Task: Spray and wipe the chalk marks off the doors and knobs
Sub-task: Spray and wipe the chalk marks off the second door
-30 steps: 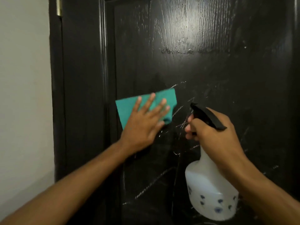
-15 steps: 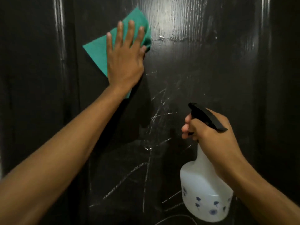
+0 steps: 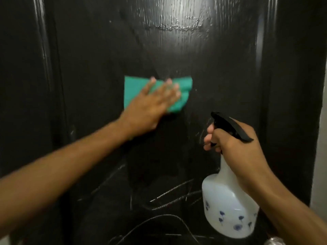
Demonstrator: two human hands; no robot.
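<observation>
While my right hand (image 3: 237,147) curls around the neck and black trigger of the white spray bottle (image 3: 228,206), contents unclear, my left hand (image 3: 152,106) presses flat, fingers straight, on the green cloth (image 3: 131,89) against the black door (image 3: 221,71), above chalk marks (image 3: 169,193).

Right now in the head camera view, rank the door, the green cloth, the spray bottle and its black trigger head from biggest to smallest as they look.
1. door, fills the frame
2. spray bottle, though nearer the camera than the rest
3. green cloth, partly hidden under the left hand
4. black trigger head
</observation>
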